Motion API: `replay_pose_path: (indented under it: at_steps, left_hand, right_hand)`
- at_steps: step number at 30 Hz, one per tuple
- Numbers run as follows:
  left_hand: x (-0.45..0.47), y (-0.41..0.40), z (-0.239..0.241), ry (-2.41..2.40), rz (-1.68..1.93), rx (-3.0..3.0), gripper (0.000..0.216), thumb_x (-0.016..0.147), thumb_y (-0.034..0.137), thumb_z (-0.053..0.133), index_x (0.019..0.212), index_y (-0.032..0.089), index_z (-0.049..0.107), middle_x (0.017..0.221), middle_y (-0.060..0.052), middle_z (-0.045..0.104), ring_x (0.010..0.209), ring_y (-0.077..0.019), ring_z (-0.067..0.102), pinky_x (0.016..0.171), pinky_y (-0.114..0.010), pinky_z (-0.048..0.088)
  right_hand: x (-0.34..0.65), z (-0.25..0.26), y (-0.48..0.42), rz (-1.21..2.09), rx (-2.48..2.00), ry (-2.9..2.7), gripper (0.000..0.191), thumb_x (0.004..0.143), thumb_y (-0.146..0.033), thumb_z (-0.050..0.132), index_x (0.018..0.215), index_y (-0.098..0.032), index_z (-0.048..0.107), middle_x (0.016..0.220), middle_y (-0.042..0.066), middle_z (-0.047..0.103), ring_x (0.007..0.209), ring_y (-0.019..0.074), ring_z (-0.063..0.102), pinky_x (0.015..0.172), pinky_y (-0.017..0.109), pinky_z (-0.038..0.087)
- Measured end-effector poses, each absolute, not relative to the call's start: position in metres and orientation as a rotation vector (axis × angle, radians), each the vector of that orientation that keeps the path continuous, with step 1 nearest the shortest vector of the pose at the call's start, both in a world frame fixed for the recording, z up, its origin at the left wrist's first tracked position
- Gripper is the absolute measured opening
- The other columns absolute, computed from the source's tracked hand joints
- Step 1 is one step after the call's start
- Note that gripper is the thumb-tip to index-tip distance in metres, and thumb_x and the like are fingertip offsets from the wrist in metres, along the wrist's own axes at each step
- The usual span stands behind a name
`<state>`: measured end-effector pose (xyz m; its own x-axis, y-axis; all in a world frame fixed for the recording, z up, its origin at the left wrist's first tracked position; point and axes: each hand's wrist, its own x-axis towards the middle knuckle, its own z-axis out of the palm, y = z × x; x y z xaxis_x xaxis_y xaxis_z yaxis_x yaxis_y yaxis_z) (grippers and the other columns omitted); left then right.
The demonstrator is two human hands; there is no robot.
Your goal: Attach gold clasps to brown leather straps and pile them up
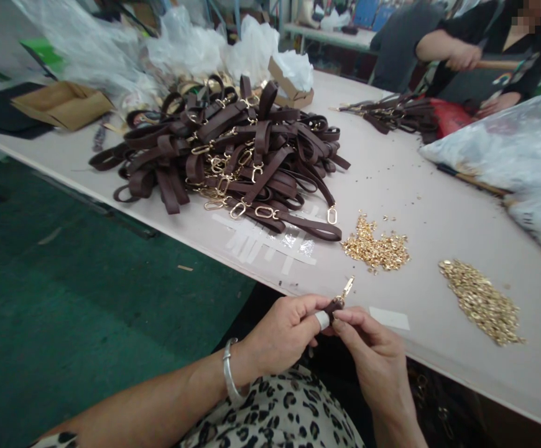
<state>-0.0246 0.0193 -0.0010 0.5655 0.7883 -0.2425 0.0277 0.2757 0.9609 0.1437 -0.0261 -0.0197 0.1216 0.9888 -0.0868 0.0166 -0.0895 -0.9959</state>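
Near the table's front edge, my left hand is closed around the end of a dark brown leather strap, whose gold clasp sticks out above the fingers. White tape wraps a finger or thumb of that hand. My right hand pinches at the same strap end from the right, thumb and forefinger together; anything small between them is too hidden to name. Just beyond lie a heap of small gold metal pieces and, farther right, a second gold heap. A big pile of brown straps with gold rings lies ahead to the left.
Tape strips are stuck to the table. A cardboard tray and plastic bags lie behind the pile. At right are a large filled bag and a co-worker's hand on a wooden handle, near more straps.
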Motion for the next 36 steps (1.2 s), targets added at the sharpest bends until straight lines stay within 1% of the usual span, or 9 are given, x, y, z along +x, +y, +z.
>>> replay_pose_path:
  at_steps: [4,9,15,17,21,23,27,33,36]
  left_hand:
    - [-0.027,0.018,0.001,0.919,0.622,1.494,0.036,0.097,0.017,0.047,0.127,0.024,0.066,0.097,-0.001,0.073,0.079,-0.0133,0.064,0.071,-0.024,0.051]
    - [-0.03,0.02,0.004,0.831,0.668,1.733,0.043,0.096,0.011,0.046,0.133,0.027,0.062,0.107,0.0,0.074,0.096,-0.0152,0.067,0.086,-0.025,0.05]
    - [-0.019,0.02,-0.001,0.858,0.577,1.399,0.043,0.098,0.022,0.044,0.137,0.023,0.059,0.092,-0.002,0.069,0.069,-0.0119,0.062,0.066,-0.023,0.052]
    - [-0.016,0.021,-0.004,0.888,0.555,1.26,0.045,0.097,0.026,0.044,0.14,0.022,0.057,0.094,-0.003,0.067,0.066,-0.0112,0.059,0.062,-0.023,0.05]
    - [-0.02,0.024,-0.007,0.918,0.524,1.181,0.048,0.096,0.029,0.047,0.143,0.023,0.054,0.094,-0.003,0.064,0.071,-0.0122,0.058,0.067,-0.025,0.048]
    - [-0.023,0.026,-0.008,0.929,0.494,1.158,0.051,0.096,0.03,0.046,0.146,0.023,0.05,0.085,-0.001,0.062,0.071,-0.0133,0.057,0.068,-0.026,0.047]
    - [-0.026,0.029,-0.004,0.961,0.495,1.197,0.049,0.096,0.033,0.045,0.142,0.02,0.054,0.087,-0.002,0.06,0.072,-0.0145,0.053,0.065,-0.026,0.044]
    - [-0.031,0.033,0.008,0.984,0.488,1.257,0.037,0.097,0.041,0.046,0.103,0.017,0.074,0.09,-0.003,0.064,0.079,-0.0168,0.055,0.073,-0.027,0.044]
    - [-0.035,0.034,0.006,0.958,0.535,1.283,0.036,0.098,0.037,0.045,0.117,0.022,0.071,0.098,-0.002,0.068,0.087,-0.0181,0.058,0.083,-0.029,0.045]
  right_hand:
    - [0.138,-0.017,-0.026,1.179,-1.327,-1.041,0.01,0.086,-0.033,0.071,0.088,-0.023,0.071,0.084,-0.001,0.07,0.08,0.0133,0.065,0.076,0.024,0.054]
    - [0.13,-0.016,-0.024,1.175,-1.284,-0.849,0.018,0.081,-0.032,0.075,0.079,-0.021,0.06,0.073,-0.004,0.066,0.067,0.0104,0.062,0.065,0.021,0.052]
    - [0.14,-0.016,-0.023,1.159,-1.364,-0.967,0.022,0.088,-0.039,0.068,0.084,-0.022,0.055,0.071,-0.003,0.064,0.066,0.013,0.062,0.064,0.025,0.051]
    - [0.163,-0.016,-0.017,1.021,-1.485,-1.097,0.024,0.088,-0.043,0.068,0.087,-0.021,0.057,0.074,-0.002,0.065,0.068,0.0142,0.062,0.064,0.026,0.051]
    - [0.245,-0.015,0.011,0.117,-1.909,-1.427,0.03,0.093,-0.048,0.055,0.103,-0.021,0.062,0.094,0.005,0.072,0.082,0.018,0.067,0.076,0.031,0.054]
    - [0.287,-0.015,0.031,-0.071,-1.998,-1.481,0.029,0.093,-0.042,0.053,0.109,-0.02,0.063,0.101,0.009,0.072,0.087,0.0218,0.066,0.082,0.038,0.052]
    - [0.34,-0.018,0.065,-0.239,-2.09,-1.678,0.032,0.092,-0.031,0.049,0.115,-0.017,0.066,0.104,0.015,0.072,0.098,0.0285,0.063,0.089,0.044,0.047]
    - [0.357,-0.029,0.08,-0.351,-2.105,-2.024,0.03,0.094,-0.022,0.044,0.107,-0.016,0.071,0.095,0.014,0.074,0.09,0.0278,0.063,0.084,0.041,0.044]
    - [0.358,-0.028,0.075,-0.399,-2.077,-2.147,0.028,0.094,-0.02,0.046,0.102,-0.019,0.072,0.091,0.012,0.075,0.088,0.027,0.063,0.082,0.04,0.044]
